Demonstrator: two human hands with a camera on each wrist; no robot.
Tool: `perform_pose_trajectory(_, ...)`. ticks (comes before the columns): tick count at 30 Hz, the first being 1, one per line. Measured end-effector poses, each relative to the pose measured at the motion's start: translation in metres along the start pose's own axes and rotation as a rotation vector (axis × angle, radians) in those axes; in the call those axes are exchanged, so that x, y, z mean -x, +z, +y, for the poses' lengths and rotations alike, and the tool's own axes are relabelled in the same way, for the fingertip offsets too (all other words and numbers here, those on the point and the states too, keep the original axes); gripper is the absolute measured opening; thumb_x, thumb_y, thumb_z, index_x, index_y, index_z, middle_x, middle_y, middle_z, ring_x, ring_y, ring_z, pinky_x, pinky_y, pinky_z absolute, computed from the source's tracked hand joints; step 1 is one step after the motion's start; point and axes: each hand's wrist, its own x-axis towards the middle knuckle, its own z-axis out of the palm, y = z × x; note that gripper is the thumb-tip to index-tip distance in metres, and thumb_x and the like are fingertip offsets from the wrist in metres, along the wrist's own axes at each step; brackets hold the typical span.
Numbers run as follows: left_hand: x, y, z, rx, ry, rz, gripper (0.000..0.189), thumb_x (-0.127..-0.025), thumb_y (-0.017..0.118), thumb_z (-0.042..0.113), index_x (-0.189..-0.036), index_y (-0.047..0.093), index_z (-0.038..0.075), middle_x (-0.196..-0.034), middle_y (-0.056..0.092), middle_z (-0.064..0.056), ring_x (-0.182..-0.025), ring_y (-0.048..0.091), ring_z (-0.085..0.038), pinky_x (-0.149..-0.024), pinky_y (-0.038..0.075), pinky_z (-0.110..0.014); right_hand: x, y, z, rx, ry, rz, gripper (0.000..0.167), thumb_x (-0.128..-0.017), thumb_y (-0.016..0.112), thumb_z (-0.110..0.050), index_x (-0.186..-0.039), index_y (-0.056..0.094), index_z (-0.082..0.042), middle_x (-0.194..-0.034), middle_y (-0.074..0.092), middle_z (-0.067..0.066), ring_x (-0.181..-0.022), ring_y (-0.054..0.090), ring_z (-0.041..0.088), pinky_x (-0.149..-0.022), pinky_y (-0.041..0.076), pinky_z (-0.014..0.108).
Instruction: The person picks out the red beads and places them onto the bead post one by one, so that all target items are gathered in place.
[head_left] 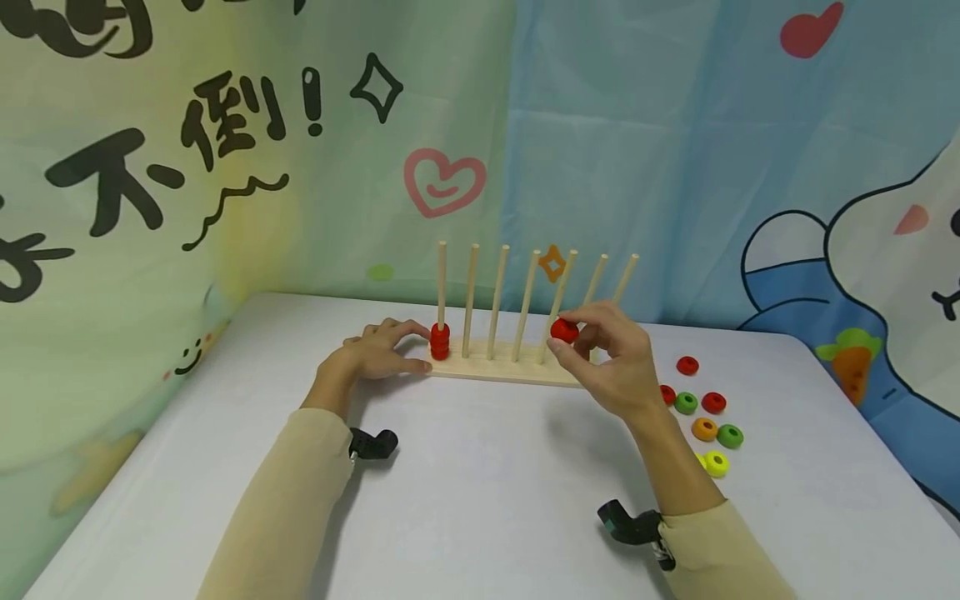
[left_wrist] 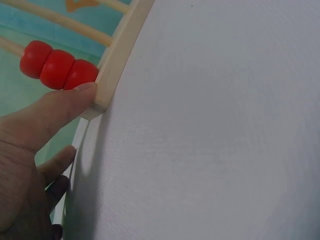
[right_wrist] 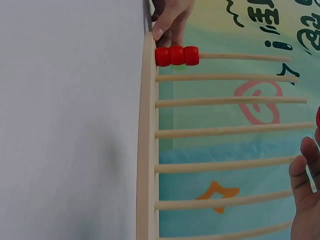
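A wooden peg stand (head_left: 502, 368) with several upright pegs stands toward the back of the table. Three red beads (head_left: 439, 342) are stacked on its leftmost peg, and this stack (left_wrist: 56, 66) shows closely in the left wrist view. My left hand (head_left: 377, 351) holds the stand's left end, thumb at the front corner and index finger by the stack. Between the thumb and fingers of my right hand (head_left: 611, 358) is a red bead (head_left: 565, 331), held in front of the right-hand pegs. Only the edge of that bead (right_wrist: 318, 117) shows in the right wrist view.
To the right of the stand lie loose beads: red (head_left: 687, 365), green (head_left: 730, 436), orange (head_left: 704, 429) and yellow (head_left: 716, 463). My right forearm partly covers this group. Behind the white table (head_left: 480, 500) hangs a printed cloth (head_left: 600, 150).
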Motion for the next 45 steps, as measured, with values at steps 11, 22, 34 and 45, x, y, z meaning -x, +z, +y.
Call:
perform_pose_trajectory(11, 0.005, -0.002, 0.004, 0.025, 0.003, 0.000, 0.061, -0.082, 0.068, 0.061, -0.136, 0.047, 0.041, -0.152, 0.034, -0.009, -0.134, 0.030, -0.039, -0.098, 0.027, -0.069, -0.014, 0.013, 0.001, 0.016, 0.016, 0.039, 0.034, -0.070, 0.075, 0.019, -0.102, 0.065, 0.012, -0.092, 0.061, 0.020, -0.060, 0.054, 0.017, -0.055, 0.053, 0.021)
perform_pose_trajectory(22, 0.003, -0.002, 0.005, 0.020, 0.013, 0.013, 0.062, -0.082, 0.068, 0.060, -0.137, 0.047, 0.039, -0.152, 0.034, -0.010, -0.133, 0.031, -0.039, -0.098, 0.027, -0.069, -0.026, 0.024, -0.005, 0.006, 0.040, 0.036, 0.034, -0.071, 0.076, 0.018, -0.102, 0.066, 0.009, -0.092, 0.061, 0.018, -0.060, 0.055, 0.019, -0.050, 0.052, 0.024)
perform_pose_trajectory(34, 0.005, 0.001, 0.004, -0.002, 0.019, 0.014, 0.063, -0.083, 0.065, 0.062, -0.139, 0.045, 0.041, -0.153, 0.033, -0.008, -0.134, 0.031, -0.038, -0.098, 0.029, -0.066, -0.038, 0.043, -0.006, -0.056, 0.031, 0.050, 0.032, -0.074, 0.074, 0.018, -0.104, 0.065, 0.010, -0.095, 0.060, 0.019, -0.060, 0.054, 0.020, -0.047, 0.049, 0.023)
perform_pose_trajectory(45, 0.007, 0.000, 0.005, 0.004, 0.009, 0.014, 0.065, -0.083, 0.066, 0.063, -0.140, 0.042, 0.044, -0.153, 0.033, -0.006, -0.134, 0.031, -0.037, -0.099, 0.029, -0.065, -0.051, 0.057, -0.005, -0.064, 0.012, 0.021, 0.033, -0.076, 0.075, 0.015, -0.106, 0.065, 0.007, -0.096, 0.060, 0.018, -0.061, 0.056, 0.021, -0.047, 0.050, 0.023)
